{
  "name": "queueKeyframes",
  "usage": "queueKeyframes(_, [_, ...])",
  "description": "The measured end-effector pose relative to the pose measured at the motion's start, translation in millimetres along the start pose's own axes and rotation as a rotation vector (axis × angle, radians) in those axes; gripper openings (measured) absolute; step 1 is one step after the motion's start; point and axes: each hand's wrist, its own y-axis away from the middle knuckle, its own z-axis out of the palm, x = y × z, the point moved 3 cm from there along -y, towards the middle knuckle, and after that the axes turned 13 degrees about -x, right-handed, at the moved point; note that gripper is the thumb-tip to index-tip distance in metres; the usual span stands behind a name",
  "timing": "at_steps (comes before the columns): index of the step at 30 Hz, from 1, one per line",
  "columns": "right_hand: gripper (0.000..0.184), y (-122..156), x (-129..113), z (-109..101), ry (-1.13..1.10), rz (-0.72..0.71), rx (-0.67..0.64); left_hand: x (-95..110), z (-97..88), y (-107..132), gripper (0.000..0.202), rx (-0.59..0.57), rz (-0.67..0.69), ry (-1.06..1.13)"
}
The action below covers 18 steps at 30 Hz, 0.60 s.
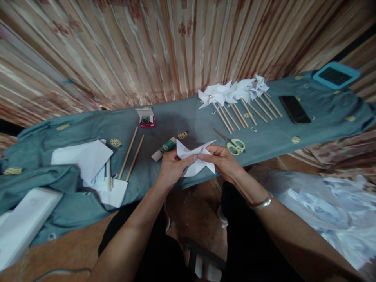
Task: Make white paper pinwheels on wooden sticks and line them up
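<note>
A white paper pinwheel (195,169) with pointed blades is held at the table's front edge between both hands. My left hand (174,166) grips its left side, thumb pressed at the centre. From the right, my right hand (221,159) pinches it, its thumb meeting the other one at the middle. Whatever lies under the thumbs is hidden. Beside my left hand lies a glue stick (163,149) with a green label. Scissors (235,146) with pale green handles rest just beyond my right hand.
Finished pinwheels (223,94) on sticks line the back of the table. A small red box (147,120) of pins, two wooden sticks (128,153), and paper sheets (85,156) lie left. A phone (294,109) and blue-framed tablet (336,75) lie right. A plastic bag (331,207) stands lower right.
</note>
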Motion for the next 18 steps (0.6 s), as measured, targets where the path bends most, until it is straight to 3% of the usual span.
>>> queueKeyframes(18, [0.026,-2.2,2.6,2.1,-0.131,0.08,-0.049,2.9,3.9,0.1,0.029,0.02,-0.039,0.099])
